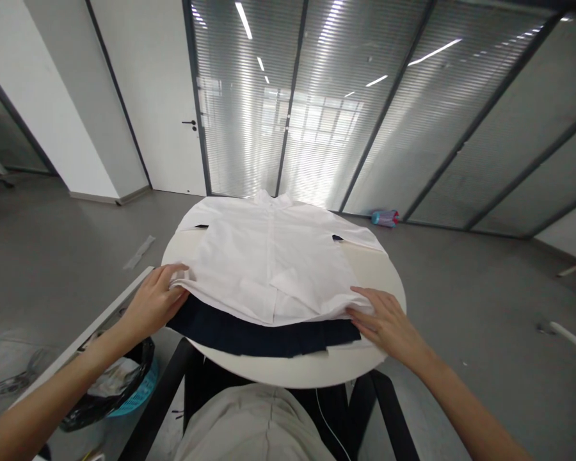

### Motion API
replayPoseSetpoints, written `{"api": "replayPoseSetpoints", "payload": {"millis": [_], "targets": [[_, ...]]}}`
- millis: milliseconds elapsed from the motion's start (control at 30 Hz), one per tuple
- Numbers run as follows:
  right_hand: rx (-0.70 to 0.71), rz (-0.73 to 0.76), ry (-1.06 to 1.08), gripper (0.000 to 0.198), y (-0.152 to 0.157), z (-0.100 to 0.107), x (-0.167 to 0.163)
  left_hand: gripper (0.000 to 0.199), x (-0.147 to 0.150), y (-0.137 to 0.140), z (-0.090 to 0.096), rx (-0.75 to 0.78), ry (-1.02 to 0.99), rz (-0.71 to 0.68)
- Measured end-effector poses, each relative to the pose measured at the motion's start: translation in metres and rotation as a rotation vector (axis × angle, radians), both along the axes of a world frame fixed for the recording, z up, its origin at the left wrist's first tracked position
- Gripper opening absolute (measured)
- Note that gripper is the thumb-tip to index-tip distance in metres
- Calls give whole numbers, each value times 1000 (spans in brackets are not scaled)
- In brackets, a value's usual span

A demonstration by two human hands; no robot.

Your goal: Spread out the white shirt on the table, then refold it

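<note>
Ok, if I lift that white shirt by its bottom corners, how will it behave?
The white shirt will probably sag and fold, since it already wrinkles under the left hand and right hand. It looks thin and light. It may drag the dark cloth beneath it across the round table.
</note>
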State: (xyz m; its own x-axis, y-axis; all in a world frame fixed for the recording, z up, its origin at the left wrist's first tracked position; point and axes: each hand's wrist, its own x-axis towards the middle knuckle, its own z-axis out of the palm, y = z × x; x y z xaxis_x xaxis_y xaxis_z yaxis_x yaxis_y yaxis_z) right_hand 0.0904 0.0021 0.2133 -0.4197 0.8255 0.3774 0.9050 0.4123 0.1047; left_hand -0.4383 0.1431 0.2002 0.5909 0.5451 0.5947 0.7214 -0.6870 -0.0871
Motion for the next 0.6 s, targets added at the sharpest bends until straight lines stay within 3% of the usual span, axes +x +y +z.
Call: {"api": "replayPoseSetpoints", "payload": {"millis": [167, 300, 367, 600], "targets": [[84, 8, 65, 23, 3, 2, 4, 18, -4, 0, -3, 54, -14, 9], [378, 11, 211, 13, -4, 10, 19, 25, -11, -7, 3, 216, -136, -34], [465, 4, 276, 10, -11, 4, 24, 23, -15, -11, 3, 252, -187, -78], [189, 79, 304, 20, -44, -42, 31, 29, -27, -24, -16, 95, 6, -210]]}}
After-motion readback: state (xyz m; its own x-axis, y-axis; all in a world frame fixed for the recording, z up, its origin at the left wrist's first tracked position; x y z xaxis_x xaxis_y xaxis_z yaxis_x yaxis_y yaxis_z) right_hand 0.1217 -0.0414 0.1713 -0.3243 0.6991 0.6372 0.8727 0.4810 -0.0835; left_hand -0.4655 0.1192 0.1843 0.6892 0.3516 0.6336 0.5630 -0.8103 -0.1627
